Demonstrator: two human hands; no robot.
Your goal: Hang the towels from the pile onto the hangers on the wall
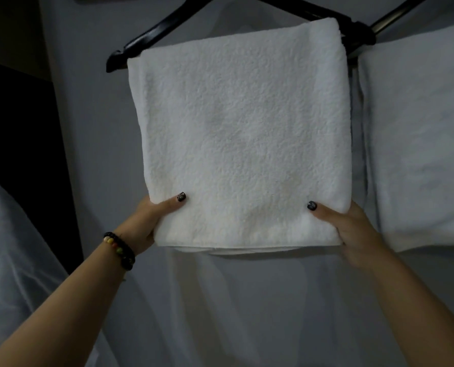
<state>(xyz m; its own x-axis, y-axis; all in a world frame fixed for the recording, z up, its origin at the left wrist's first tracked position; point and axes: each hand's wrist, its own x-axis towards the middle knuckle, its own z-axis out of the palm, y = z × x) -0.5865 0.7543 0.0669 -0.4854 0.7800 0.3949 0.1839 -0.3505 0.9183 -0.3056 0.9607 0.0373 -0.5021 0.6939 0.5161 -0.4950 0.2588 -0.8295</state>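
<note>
The folded white terry towel (240, 133) drapes over the black plastic hanger (151, 38) — left hand (151, 218) and right hand (353, 229) pinch its lower corners; right of that hanger, another white towel (419, 141) hangs — pile unseen

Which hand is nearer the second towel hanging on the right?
Right. The right hand grips the middle towel's lower right corner, beside the second towel. The left hand grips the far lower left corner.
</note>
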